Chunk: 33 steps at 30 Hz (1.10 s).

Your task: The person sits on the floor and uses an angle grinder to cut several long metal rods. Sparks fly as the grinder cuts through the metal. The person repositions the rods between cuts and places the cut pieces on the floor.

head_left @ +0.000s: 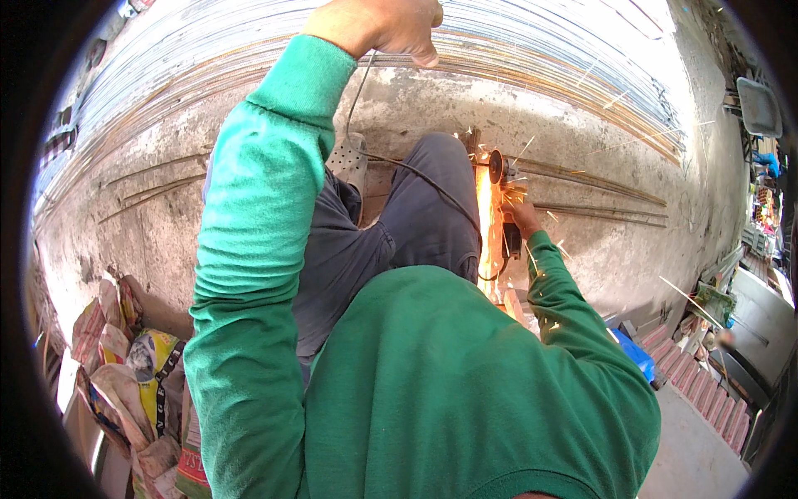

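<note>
My right hand (524,218) is closed around the body of an angle grinder (513,239), right of my bent knee. Its round disc (497,166) stands at the front, close to the ends of thin steel rods (582,176) lying on the floor. A bright orange stream of sparks (489,224) shoots back along the grinder, and single sparks scatter to the right. High up and near the camera, my left hand (391,29) is raised with nothing visible in it. Its thumb stands apart from the finger beside it; the other fingers are cut off by the frame's top edge.
Many long steel rods (515,62) lie across the far floor. A dark cable (432,185) crosses my leg towards the grinder. Crumpled sacks (137,382) lie at the left. Reddish ribbed pieces (702,387) and a blue item (634,356) sit at the right.
</note>
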### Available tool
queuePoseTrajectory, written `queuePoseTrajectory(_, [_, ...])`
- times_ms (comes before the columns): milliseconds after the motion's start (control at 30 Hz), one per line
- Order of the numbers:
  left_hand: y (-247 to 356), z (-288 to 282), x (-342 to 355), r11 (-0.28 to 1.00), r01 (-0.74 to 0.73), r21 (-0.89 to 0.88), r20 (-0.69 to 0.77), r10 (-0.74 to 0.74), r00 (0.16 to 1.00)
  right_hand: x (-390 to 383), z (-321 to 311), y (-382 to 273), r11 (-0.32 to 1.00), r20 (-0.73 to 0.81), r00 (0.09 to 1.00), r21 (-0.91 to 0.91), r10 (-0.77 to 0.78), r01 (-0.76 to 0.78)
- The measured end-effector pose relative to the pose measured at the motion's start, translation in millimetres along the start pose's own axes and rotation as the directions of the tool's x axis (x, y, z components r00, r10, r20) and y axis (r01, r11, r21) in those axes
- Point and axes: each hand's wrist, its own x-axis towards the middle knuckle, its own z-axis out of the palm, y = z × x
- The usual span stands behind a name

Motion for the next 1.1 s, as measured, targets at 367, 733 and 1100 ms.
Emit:
queuePoseTrajectory(367, [2.1, -1.6, 0.3, 1.000, -0.020, -0.005, -0.012, 0.020, 1.000, 28.2, -19.3, 39.4, 0.986, 0.037, 0.993, -0.122, -0.112, 0.116])
queuePoseTrajectory(733, [1.9, 0.6, 0.2, 1.000, -0.006, -0.009, -0.034, 0.006, 0.999, 32.6, -23.0, 43.0, 0.935, 0.124, 0.933, 0.158, -0.338, 0.317])
queuePoseTrajectory(1100, [2.0, 0.4, -5.2, 1.000, -0.003, -0.008, -0.043, 0.003, 0.999, 10.8, -16.4, 6.9, 0.973, 0.135, 0.974, -0.116, -0.184, 0.199])
